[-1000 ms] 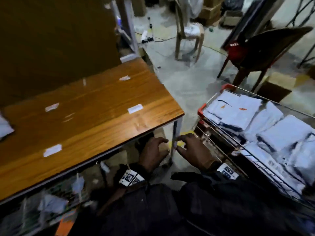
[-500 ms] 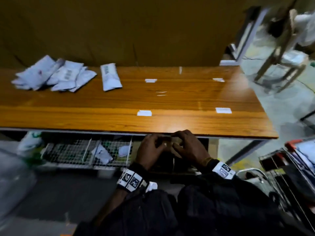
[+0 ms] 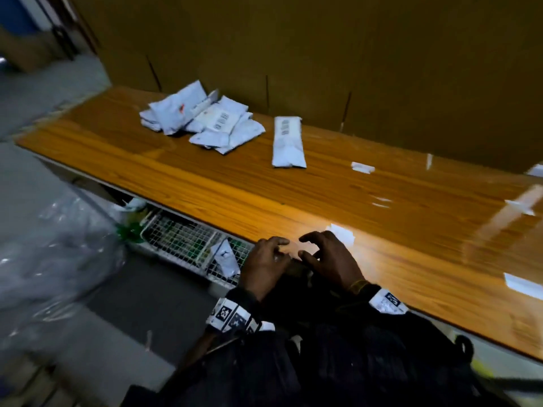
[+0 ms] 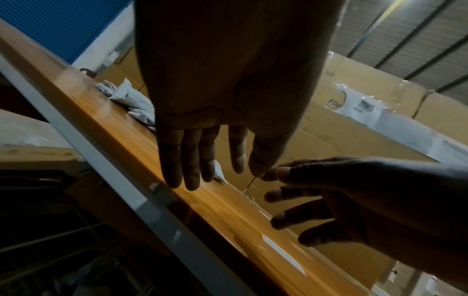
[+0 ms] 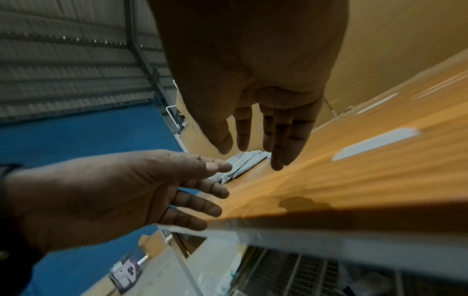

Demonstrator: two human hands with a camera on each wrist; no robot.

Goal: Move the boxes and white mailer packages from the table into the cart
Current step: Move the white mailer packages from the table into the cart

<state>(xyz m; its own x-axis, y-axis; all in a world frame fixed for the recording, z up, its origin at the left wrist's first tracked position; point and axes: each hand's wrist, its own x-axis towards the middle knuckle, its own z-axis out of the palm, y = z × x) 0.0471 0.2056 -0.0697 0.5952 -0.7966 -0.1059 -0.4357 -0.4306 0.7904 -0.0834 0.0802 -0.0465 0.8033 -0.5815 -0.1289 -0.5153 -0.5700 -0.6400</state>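
Both hands, left (image 3: pixel 266 267) and right (image 3: pixel 332 261), hover empty with loose fingers at the table (image 3: pixel 293 198) edge, so reach far across for the mailers (image 3: pixel 202 121), scooping several together.

White mailers (image 3: pixel 205 121) on orange-brown woodgrain table (image 3: pixel 235 183)

Mailer pile (image 3: pixel 202 120) on table (image 3: pixel 205 183) far left; single mailer (image 3: pixel 288 145) right of it; wire basket (image 3: pixel 188 245) under table
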